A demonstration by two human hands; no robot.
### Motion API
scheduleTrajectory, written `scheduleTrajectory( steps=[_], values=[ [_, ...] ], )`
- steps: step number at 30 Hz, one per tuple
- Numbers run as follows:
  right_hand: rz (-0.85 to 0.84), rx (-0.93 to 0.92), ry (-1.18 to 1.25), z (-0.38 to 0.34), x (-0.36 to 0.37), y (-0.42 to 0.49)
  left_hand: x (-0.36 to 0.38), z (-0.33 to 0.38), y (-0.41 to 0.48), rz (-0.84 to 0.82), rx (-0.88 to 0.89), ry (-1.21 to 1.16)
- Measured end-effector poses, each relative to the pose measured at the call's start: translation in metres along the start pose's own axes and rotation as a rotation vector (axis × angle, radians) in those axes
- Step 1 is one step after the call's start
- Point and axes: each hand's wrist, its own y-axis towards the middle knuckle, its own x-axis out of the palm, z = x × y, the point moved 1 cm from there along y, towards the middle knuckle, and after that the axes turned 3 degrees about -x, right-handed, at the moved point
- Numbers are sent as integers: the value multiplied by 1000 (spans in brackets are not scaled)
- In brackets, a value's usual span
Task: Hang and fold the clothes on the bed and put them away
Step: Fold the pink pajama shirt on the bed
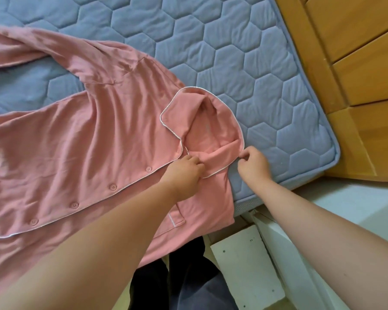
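While my left hand [184, 173] and right hand [253, 166] each pinch collar [177, 113] of pink pajama shirt [87, 142], uneven pull risks skewed front; overhanging side may drag shirt off bed [255, 63].

Pink white-piped pyjama shirt [81, 139], buttoned, spread flat on blue quilted bed [244, 63], collar seemingly rumpled

Soft, even, fairly bright light with no glare falls on the pink button-front pyjama shirt with white piping [87, 142], leaving only mild shading in its wrinkles and one faint darker patch toward 6 o'clock. The centre is sharp and the buttons crisp, while the shirt smears soft toward 9 o'clock. Wide-angle distortion bows the edge of the grey-blue hexagon-quilted mattress [233, 52] and the orange-brown wooden drawer fronts [356, 41] toward 2 o'clock.
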Motion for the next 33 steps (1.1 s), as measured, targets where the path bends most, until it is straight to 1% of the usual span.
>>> scheduleTrajectory(
  steps=[2, 3, 4, 5, 6, 9, 11, 13, 15, 16, 17, 19, 23, 25, 26, 27, 28, 29, 30, 31, 32, 33],
  values=[
    [77, 194, 293, -6, 3, 3, 0, 3, -1, 161, -218, -267],
    [91, 242, 397, -9, 5, 4, -1, 4, 0, 205, -369, -434],
    [99, 265, 454, -14, 7, 5, -3, 6, 1, 214, -526, -595],
    [117, 260, 470, -18, 8, 7, -3, 8, 1, 214, -646, -710],
    [144, 247, 476, -22, 9, 9, -2, 10, 2, 200, -700, -727],
    [208, 214, 522, -30, 8, 21, 1, 15, 2, 125, -676, -617],
    [172, 235, 540, -35, 2, 30, 1, 17, 3, 98, -646, -580],
    [94, 340, 681, -37, -5, 37, -1, 18, 4, 70, -623, -510],
    [-15, 482, 950, -39, -12, 39, -2, 18, 3, 56, -584, -454],
    [-72, 538, 1030, -39, -16, 38, -4, 18, 2, 64, -565, -428],
    [-131, 576, 1084, -39, -18, 37, -6, 18, 2, 89, -545, -408],
    [-228, 629, 1140, -37, -19, 32, -14, 17, 1, 199, -492, -367],
    [-389, 649, 1144, -37, -14, 27, -40, 1, 19, 513, -393, -368],
    [-438, 631, 1129, -37, -11, 27, -56, -11, 37, 662, -289, -364],
    [-443, 630, 1113, -39, -11, 27, -64, -15, 48, 734, -221, -322],
    [-406, 605, 1058, -41, -11, 29, -72, -18, 59, 789, -157, -271],
    [-307, 554, 941, -39, -10, 33, -81, -20, 71, 801, -108, -215],
    [-168, 470, 750, -37, -10, 37, -88, -21, 82, 751, -70, -157],
    [12, 360, 542, -35, -10, 39, -94, -22, 92, 654, -40, -97],
    [178, 243, 399, -33, -11, 38, -98, -21, 99, 520, -31, -29],
    [264, 142, 325, -35, -13, 33, -100, -21, 107, 396, -32, 38],
    [285, 58, 280, -36, -13, 30, -102, -21, 113, 310, -40, 99]
  ],
)
